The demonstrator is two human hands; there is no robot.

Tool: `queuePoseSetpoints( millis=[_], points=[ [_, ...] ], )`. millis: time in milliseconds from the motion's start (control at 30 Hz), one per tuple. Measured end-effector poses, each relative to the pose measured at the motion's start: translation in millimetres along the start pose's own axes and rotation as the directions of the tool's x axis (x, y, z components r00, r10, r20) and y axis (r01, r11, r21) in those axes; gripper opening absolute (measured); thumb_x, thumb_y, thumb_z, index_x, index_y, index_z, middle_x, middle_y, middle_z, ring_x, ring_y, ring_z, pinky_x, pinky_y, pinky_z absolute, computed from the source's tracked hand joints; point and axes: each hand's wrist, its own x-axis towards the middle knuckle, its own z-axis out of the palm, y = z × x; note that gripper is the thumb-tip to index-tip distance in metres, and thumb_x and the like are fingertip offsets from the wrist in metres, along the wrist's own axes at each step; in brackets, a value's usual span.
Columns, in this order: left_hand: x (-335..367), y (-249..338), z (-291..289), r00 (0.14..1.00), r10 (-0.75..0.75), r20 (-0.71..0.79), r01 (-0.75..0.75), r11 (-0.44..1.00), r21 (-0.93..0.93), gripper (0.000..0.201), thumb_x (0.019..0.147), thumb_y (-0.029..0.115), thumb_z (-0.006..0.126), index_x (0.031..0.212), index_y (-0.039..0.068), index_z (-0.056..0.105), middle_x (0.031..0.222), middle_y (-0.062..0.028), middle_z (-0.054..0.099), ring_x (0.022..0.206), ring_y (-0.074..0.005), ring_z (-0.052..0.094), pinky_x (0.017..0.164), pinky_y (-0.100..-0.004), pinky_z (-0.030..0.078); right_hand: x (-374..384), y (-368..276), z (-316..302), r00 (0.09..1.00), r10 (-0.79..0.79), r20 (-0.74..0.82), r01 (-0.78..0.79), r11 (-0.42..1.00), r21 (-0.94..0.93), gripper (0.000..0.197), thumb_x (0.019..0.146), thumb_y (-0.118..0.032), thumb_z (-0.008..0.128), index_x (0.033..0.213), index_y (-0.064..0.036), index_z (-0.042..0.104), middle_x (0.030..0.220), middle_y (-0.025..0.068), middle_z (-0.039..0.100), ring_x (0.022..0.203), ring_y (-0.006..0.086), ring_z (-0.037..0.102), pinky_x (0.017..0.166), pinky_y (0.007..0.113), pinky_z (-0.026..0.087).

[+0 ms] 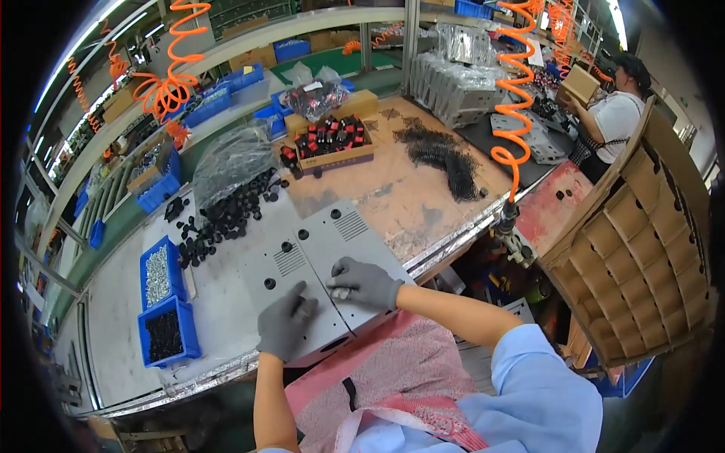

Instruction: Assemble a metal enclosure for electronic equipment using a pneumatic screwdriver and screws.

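Two light grey metal panels with vent slots lie side by side at the table's front edge, a left panel (260,260) and a right panel (370,245). Black round rubber feet (269,284) stand on them near the vents and far corners. My left hand (285,326), in a grey glove, rests over the left panel's near part with its fingers bent inward. Over the right panel, close to the seam, my gloved right hand (364,284) is closed, fingertips together. Whatever either hand holds is too small or hidden to make out.
Left of the panels are a blue bin of silvery screws (156,278) and a blue bin of black parts (165,336). Loose black feet (215,226) spill from a plastic bag. Behind sits a carton of red-and-black parts (336,147). An air tool (510,230) hangs right. A co-worker (615,113) holds a box.
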Motion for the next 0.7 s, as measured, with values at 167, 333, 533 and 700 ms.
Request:
queuePoseSetpoints(
  millis=[167, 333, 533, 700],
  points=[
    [9, 17, 1, 0.991, -0.043, 0.124, -0.011, 0.914, 0.406, 0.046, 0.087, 0.046, 0.055, 0.126, 0.022, 0.056, 0.090, -0.0110, 0.067, 0.085, -0.0301, 0.065, 0.071, -0.0412, 0.047, 6, -10, -2, 0.980, 0.199, 0.010, -0.193, 0.960, -0.202, 0.030, 0.089, -0.033, 0.057, 0.115, -0.0199, 0.062, 0.106, 0.0088, 0.053, 0.091, 0.0277, 0.059, 0.079, 0.038, 0.048],
    [9, -18, 16, 0.997, 0.045, -0.062, -0.039, 0.995, 0.095, 0.043, 0.091, 0.041, 0.053, 0.126, 0.018, 0.055, 0.083, -0.0113, 0.065, 0.078, -0.0260, 0.064, 0.068, -0.0385, 0.047, 0, 5, 4, 0.971, 0.168, -0.168, -0.177, 0.983, -0.044, 0.027, 0.090, -0.026, 0.056, 0.114, -0.0154, 0.063, 0.107, 0.0099, 0.054, 0.089, 0.0260, 0.060, 0.080, 0.036, 0.048],
    [-8, -30, -17, 0.956, -0.287, 0.068, 0.215, 0.523, -0.825, 0.034, 0.094, 0.023, 0.052, 0.123, 0.005, 0.056, 0.081, -0.0008, 0.057, 0.063, -0.0065, 0.050, 0.055, -0.0214, 0.041, 0, 22, -12, 0.875, 0.465, -0.136, -0.329, 0.777, 0.536, 0.025, 0.087, -0.004, 0.051, 0.109, -0.0089, 0.063, 0.107, 0.0110, 0.054, 0.094, 0.0217, 0.059, 0.085, 0.031, 0.047],
    [-11, -39, -9, 0.946, -0.280, -0.166, 0.140, 0.810, -0.570, 0.031, 0.092, 0.017, 0.053, 0.121, 0.007, 0.058, 0.087, -0.0046, 0.062, 0.066, -0.0132, 0.058, 0.059, -0.0298, 0.047, 6, 14, -7, 0.941, 0.069, -0.331, -0.066, 0.998, 0.018, 0.032, 0.083, -0.002, 0.049, 0.113, -0.0106, 0.058, 0.121, 0.0110, 0.054, 0.103, 0.0298, 0.056, 0.088, 0.037, 0.047]
  ],
)
